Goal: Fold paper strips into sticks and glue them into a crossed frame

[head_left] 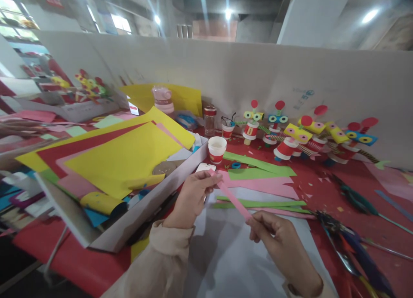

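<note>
A narrow pink paper strip (235, 200) is stretched between my two hands above a pale sheet (226, 255). My left hand (192, 195) pinches its upper end, and my right hand (280, 240) pinches the lower end between thumb and fingers. Just beyond lie thin green paper strips (264, 203), a pink paper piece (258, 188) and a wider green paper piece (261, 173). A white phone-like object (205, 166) is partly hidden behind my left hand. Past it stand stacked paper cups (217, 149).
On the left, a cardboard box (155, 199) holds yellow paper sheets (129, 156) and other coloured paper. Several paper-cup figures (287, 147) line the back beside a glass jar (210, 121). Green-handled pliers (356, 199) and other tools (351, 246) lie at right on the red tabletop (387, 242).
</note>
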`<act>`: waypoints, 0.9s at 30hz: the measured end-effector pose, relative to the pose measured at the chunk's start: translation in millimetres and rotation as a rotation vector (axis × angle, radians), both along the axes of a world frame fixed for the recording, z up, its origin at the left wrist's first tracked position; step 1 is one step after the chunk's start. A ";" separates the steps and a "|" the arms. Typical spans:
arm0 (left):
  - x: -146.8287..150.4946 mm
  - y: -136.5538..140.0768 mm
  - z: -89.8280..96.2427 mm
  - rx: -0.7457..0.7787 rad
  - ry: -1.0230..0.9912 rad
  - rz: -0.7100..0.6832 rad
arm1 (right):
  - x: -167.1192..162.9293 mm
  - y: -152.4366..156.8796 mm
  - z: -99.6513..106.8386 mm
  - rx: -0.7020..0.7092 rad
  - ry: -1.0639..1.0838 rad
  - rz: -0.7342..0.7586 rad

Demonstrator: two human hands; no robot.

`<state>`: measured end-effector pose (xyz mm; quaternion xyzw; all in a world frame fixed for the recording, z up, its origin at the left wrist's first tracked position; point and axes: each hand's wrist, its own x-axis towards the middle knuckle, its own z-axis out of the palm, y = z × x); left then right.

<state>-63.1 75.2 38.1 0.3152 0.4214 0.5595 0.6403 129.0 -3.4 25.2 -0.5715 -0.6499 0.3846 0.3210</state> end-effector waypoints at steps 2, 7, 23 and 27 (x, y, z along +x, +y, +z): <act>-0.4 0.3 0.1 -0.008 0.002 0.019 | -0.3 -0.1 0.8 -0.004 0.003 -0.001; -1.7 1.3 -0.7 -0.019 -0.001 0.046 | -1.7 -1.3 3.0 -0.001 0.011 -0.019; -14.8 -0.6 6.9 0.109 -0.018 -0.110 | 6.9 -4.6 -0.7 0.298 -0.282 -0.118; -14.0 -7.3 12.1 0.197 0.207 -0.188 | 8.5 -3.7 -11.5 0.580 -0.462 -0.178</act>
